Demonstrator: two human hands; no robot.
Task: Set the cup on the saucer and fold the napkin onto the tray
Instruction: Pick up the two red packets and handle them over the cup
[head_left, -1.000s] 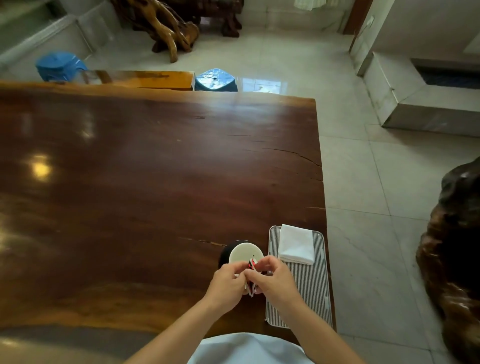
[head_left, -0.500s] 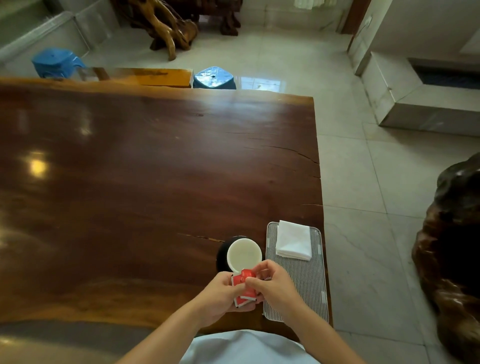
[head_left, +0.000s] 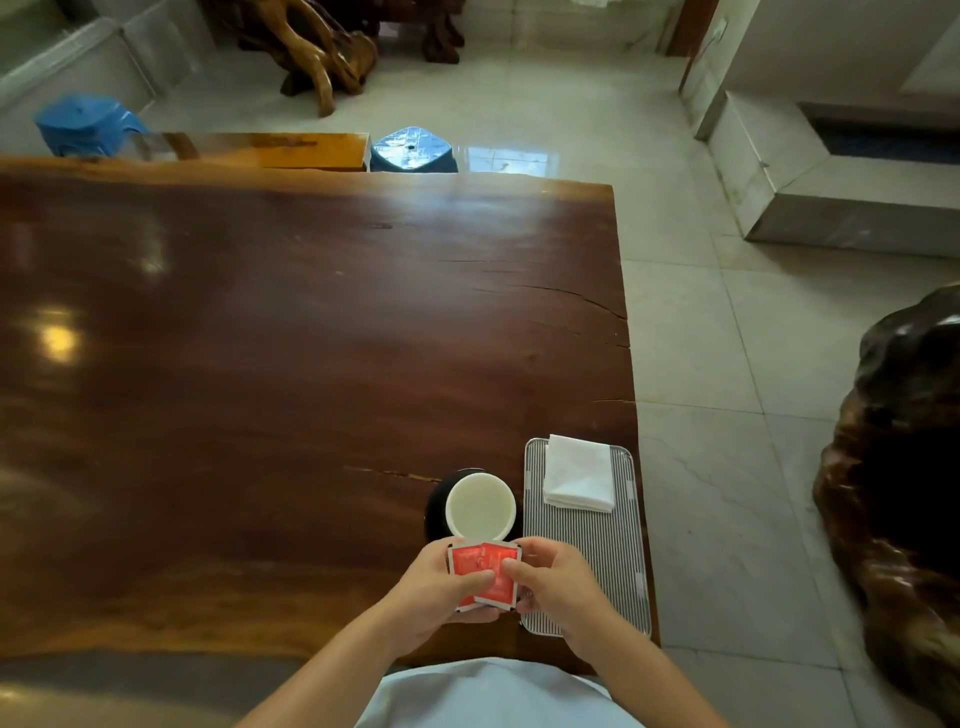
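The saucer (head_left: 435, 508) is almost wholly hidden under the cup (head_left: 480, 506); only a dark crescent shows at the cup's 9 o'clock. Print on the red packets (head_left: 485, 564) is too small to read, and the left hand (head_left: 441, 592) and right hand (head_left: 558, 582), pinching them, cover their lower edges. The right hand hides the tray's (head_left: 592, 566) 7 o'clock corner. The table (head_left: 260, 364) runs off at 9 o'clock.

cup (head_left: 480, 506) before hands, tray (head_left: 587, 571) right
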